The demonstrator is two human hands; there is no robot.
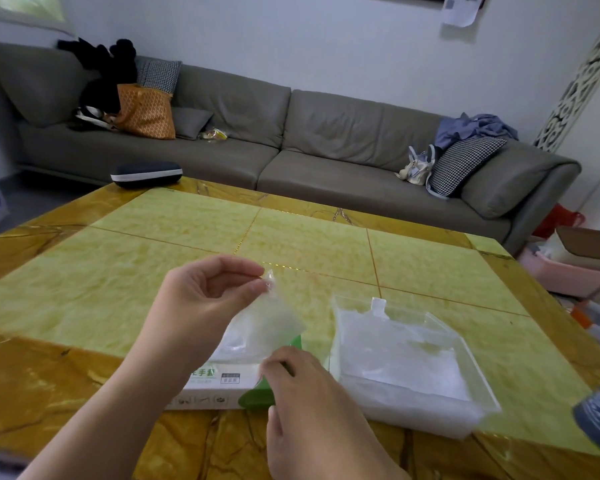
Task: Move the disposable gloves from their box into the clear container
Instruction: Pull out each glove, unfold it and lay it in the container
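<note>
The left hand [208,292] pinches a glove [267,320] above the box [219,386]; the right hand [309,403] grips the box's edge just beside the clear container [409,368], with open desk [187,237] beyond.

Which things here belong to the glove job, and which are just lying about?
Job: glove, pinched by left hand; glove box, right hand beside it; clear container.
Lying about: dark case, orange bag, cushion.

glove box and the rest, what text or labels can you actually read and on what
"手套": large green characters on the glove box top; the character before them is cut off by the left hand.
Small grey label beside them on the box: too blurred to read.
Icons on the box's front edge: no legible text.
Paper on the wall: too small to read.
</note>
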